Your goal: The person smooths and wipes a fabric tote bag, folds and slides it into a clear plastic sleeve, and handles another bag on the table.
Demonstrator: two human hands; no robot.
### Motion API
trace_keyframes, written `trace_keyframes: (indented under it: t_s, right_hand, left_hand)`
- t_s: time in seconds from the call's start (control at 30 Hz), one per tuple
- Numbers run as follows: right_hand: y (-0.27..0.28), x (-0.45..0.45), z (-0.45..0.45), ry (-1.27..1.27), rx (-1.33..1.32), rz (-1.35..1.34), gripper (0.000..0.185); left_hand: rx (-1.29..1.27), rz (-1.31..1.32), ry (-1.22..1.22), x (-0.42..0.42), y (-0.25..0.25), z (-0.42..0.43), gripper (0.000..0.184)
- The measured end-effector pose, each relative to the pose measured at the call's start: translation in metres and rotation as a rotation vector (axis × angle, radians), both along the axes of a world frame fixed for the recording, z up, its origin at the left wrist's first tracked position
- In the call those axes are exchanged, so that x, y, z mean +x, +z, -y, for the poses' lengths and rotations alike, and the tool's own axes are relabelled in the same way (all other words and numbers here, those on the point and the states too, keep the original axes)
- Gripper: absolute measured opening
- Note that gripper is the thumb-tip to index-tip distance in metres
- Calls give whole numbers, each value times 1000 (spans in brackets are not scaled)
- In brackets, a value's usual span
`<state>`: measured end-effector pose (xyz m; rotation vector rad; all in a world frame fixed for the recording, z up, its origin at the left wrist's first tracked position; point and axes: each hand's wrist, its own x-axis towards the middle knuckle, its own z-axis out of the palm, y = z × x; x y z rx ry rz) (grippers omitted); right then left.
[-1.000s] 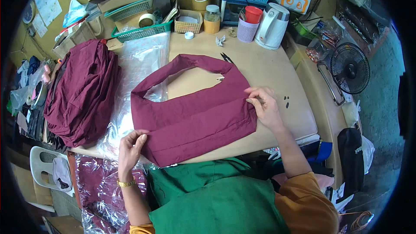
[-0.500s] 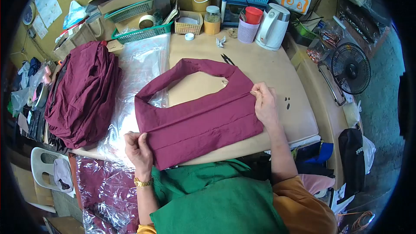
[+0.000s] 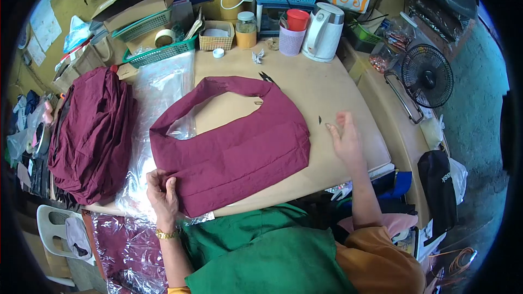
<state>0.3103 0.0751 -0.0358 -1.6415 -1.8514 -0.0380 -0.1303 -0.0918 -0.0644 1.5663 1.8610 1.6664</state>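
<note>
A maroon cloth shoulder bag [image 3: 234, 155] lies flat on the tan table, its wide strap looped toward the far side. My left hand [image 3: 162, 193] pinches the bag's near left corner between thumb and fingers. Off the bag's right edge, my right hand [image 3: 347, 137] is raised over the table with fingers apart and nothing in it. Small black thread snips [image 3: 268, 78] lie just past the strap, partly covered by it.
Left of the bag are clear plastic sheets [image 3: 163, 84] and a heap of maroon bags [image 3: 92, 136]. Along the back stand a green basket [image 3: 158, 54], a jar [image 3: 246, 30], a lilac cup [image 3: 292, 41] and a white kettle [image 3: 323, 32]. A black fan [image 3: 427, 76] stands at right.
My right hand has let go of the bag's right edge and moved away to the right. The fold pulled across the bag has flattened out. My left hand keeps its hold.
</note>
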Motion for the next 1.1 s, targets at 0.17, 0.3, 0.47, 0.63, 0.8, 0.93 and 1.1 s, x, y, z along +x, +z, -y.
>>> trace_keyframes:
  t_s: [0.17, 0.3, 0.47, 0.63, 0.8, 0.93, 1.1]
  right_hand:
    - [0, -23, 32, 163, -526, -108, 34]
    - [-17, -37, 54, 197, -265, 39, 37]
    - [6, -25, 34, 171, -80, 13, 55]
    - [68, -64, -8, 755, 21, 131, 69]
    - [82, -97, -42, 1081, -413, 539, 49]
    - [84, -93, -40, 1105, -403, 654, 22]
    - [44, -66, -31, 1119, -213, 472, 19]
  left_hand:
    - [-153, -14, -58, -1, 24, 8, 36]
    - [-186, -135, 86, 6, 16, 12, 21]
    - [-189, 5, 55, -4, 11, 14, 32]
    - [-284, -395, -47, 13, 70, 10, 57]
    - [-540, -630, -116, 22, 102, 1, 44]
    - [-512, -786, -170, 20, 94, 6, 30]
    - [-411, -801, -126, 14, 57, 12, 20]
